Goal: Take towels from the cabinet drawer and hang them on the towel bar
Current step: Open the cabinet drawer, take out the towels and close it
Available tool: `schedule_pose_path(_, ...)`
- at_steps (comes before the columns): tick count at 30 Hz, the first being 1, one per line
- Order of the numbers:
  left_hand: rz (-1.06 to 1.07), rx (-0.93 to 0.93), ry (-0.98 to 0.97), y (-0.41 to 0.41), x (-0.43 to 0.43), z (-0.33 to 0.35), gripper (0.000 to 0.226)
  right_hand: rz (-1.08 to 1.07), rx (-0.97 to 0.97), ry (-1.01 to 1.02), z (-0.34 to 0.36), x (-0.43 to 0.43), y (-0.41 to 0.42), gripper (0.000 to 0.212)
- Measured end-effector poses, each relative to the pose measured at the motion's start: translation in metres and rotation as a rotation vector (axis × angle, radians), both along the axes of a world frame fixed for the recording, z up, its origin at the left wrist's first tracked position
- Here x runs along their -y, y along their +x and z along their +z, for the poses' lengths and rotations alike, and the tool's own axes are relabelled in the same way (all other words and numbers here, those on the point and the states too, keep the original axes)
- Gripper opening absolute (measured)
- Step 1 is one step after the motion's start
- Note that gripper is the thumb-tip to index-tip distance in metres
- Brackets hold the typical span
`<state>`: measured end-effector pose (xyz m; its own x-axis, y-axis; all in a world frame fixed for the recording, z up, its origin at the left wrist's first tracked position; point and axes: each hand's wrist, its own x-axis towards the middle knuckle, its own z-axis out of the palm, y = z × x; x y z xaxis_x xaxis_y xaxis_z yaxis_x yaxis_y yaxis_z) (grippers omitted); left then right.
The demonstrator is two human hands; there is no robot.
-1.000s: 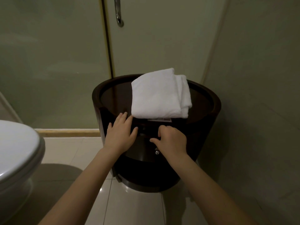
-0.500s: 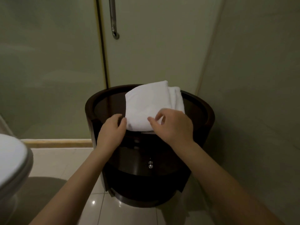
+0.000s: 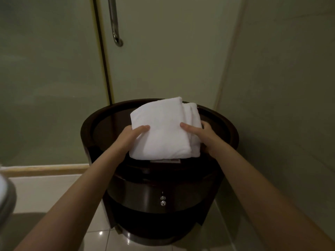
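A folded white towel [image 3: 163,127] lies on top of the round dark wooden cabinet [image 3: 94,124]. My left hand [image 3: 129,136] grips the towel's left edge, thumb on top and fingers under it. My right hand [image 3: 204,136] grips its right edge the same way, thumb on top. The cabinet's curved drawer front with two small metal knobs [image 3: 162,200] sits shut below the towel. A metal bar [image 3: 114,20] runs down the glass door behind the cabinet.
A frosted glass shower partition [image 3: 45,78] fills the left background. A plain wall [image 3: 281,105] stands close on the right. The rim of a white toilet [image 3: 5,198] shows at the left edge. Glossy floor tiles [image 3: 50,192] surround the cabinet's base.
Both hands rose from the drawer front to the towel and took hold of its left and right sides. The view tilted upward, so the cabinet sits lower in frame.
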<state>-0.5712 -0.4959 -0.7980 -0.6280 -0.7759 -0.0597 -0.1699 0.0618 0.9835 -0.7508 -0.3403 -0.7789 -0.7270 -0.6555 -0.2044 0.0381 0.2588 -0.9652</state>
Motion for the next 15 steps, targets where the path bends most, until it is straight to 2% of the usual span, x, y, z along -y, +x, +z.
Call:
schedule_pose_path(4,0.006,-0.054,0.076,-0.003,-0.004,0.006,0.013,0.066,0.15,-0.09,-0.005,0.006,-0.001,0.117)
schedule_pose_path(9,0.013,-0.061,0.199,-0.005,-0.007,0.011,0.014,0.133,0.158,-0.147,-0.005,0.007,-0.002,0.108)
schedule_pose_path(15,0.0,-0.071,0.253,-0.008,-0.008,0.011,0.015,0.156,0.143,-0.148,-0.012,0.006,-0.007,0.104)
